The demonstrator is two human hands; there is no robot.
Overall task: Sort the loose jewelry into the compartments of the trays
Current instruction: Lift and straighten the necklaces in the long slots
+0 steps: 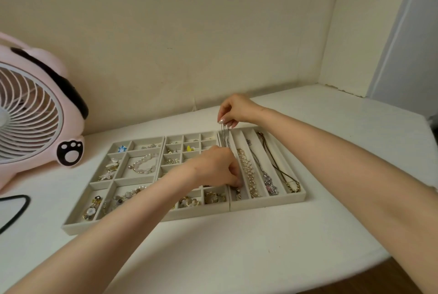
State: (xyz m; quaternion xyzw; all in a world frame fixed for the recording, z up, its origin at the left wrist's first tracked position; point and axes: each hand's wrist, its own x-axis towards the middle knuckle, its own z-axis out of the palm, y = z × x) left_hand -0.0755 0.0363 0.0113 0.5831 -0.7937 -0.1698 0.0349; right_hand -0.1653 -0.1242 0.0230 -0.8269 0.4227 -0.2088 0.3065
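A home, likely a bedroom corner — pink paw-print desk fan point(35, 113), white table point(237, 241), plain cream walls point(189, 32).

White table point(320, 123) abuts cream wall point(189, 32); floor point(350, 279) perhaps wooden.

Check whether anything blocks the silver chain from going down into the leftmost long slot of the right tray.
Nothing visible does. The right hand pinches the silver chain at its top above the leftmost slot, and the left hand holds its lower end down in it. The pearl strand lies in the next slot, beyond the divider.
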